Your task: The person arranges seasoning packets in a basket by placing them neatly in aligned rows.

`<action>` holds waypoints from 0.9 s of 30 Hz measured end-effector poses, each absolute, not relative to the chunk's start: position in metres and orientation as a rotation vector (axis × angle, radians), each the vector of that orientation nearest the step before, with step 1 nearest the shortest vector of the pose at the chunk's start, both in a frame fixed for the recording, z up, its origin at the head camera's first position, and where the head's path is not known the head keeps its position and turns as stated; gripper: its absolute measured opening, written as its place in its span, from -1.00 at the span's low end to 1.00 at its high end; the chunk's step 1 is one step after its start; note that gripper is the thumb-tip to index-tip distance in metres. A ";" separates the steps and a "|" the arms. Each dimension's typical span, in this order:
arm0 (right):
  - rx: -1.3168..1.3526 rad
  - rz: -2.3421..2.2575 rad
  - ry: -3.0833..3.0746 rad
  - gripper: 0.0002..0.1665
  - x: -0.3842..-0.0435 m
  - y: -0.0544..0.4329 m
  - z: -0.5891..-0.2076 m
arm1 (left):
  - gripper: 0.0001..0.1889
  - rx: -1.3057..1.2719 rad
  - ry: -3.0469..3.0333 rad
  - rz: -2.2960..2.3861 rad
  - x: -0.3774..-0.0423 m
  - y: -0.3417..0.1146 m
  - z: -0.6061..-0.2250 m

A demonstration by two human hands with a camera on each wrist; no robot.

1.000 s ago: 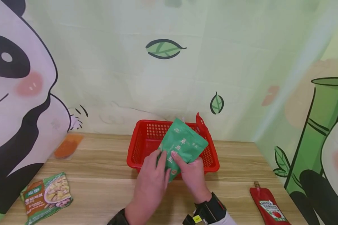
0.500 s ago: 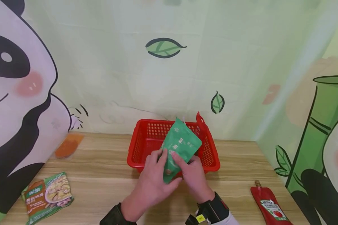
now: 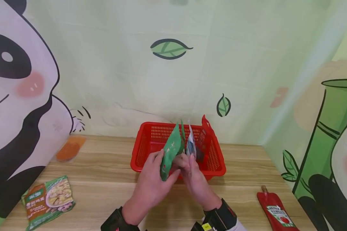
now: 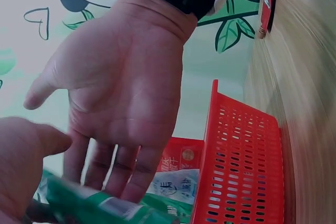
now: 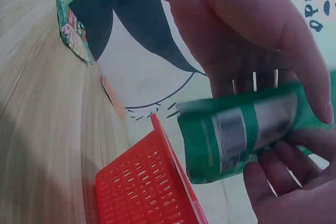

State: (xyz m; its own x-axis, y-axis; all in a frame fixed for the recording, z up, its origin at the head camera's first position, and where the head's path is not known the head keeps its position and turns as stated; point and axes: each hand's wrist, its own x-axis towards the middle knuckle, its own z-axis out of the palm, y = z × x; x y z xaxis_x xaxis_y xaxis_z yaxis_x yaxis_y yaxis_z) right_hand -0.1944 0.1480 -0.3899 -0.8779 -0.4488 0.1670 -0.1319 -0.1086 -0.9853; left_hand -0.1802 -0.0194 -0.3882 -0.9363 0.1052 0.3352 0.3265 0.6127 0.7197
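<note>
My left hand (image 3: pixel 151 175) grips a green pouch (image 3: pixel 171 149) by its lower part, held edge-on above the front of a red plastic basket (image 3: pixel 153 126). My right hand (image 3: pixel 198 183) is just right of the pouch. In the left wrist view my right hand (image 4: pixel 128 77) has its palm facing the camera and its fingers extended, their tips partly hidden by the pouch. The right wrist view shows the pouch's barcode (image 5: pixel 231 132) and my left hand (image 5: pixel 299 192) holding it from below. Inside the basket stand a white-and-blue packet (image 3: pixel 191 146) and a red packet (image 3: pixel 206 134).
On the table's left lies a green-and-brown food packet (image 3: pixel 49 202), and an orange packet (image 3: pixel 70 149) is behind it. A red Heinz ketchup pouch (image 3: pixel 277 210) lies at the right. A printed cloth backdrop (image 3: pixel 118 80) rises behind the table.
The green pouch has turned from face-up to edge-on. My right hand has let go of it and straightened its fingers, while my left hand keeps its hold.
</note>
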 end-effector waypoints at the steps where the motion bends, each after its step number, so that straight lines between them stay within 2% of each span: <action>1: -0.676 -2.079 1.944 -0.13 -0.194 0.148 -0.390 | -0.20 -0.351 -2.542 -1.257 -0.181 -0.020 -0.389; 6: -0.775 -2.084 1.954 -0.12 -0.195 0.147 -0.391 | -0.52 -0.404 -2.396 -1.428 -0.183 -0.024 -0.396; 13: -0.764 -2.132 1.845 -0.12 -0.204 0.153 -0.400 | -0.75 -0.376 -2.431 -1.494 -0.189 -0.034 -0.398; 15: -0.738 -2.113 1.917 -0.19 -0.207 0.157 -0.404 | -0.78 -0.345 -2.458 -1.500 -0.191 -0.037 -0.397; 22: -0.560 -1.876 2.502 -0.67 -0.223 0.180 -0.419 | -0.82 -0.313 -2.467 -1.422 -0.200 -0.042 -0.385; 24: -0.551 -1.745 2.656 -0.73 -0.227 0.186 -0.422 | -0.82 -0.308 -2.471 -1.419 -0.202 -0.044 -0.382; 27: -0.564 -1.514 2.834 -0.70 -0.232 0.193 -0.423 | -0.82 -0.293 -2.478 -1.435 -0.205 -0.047 -0.380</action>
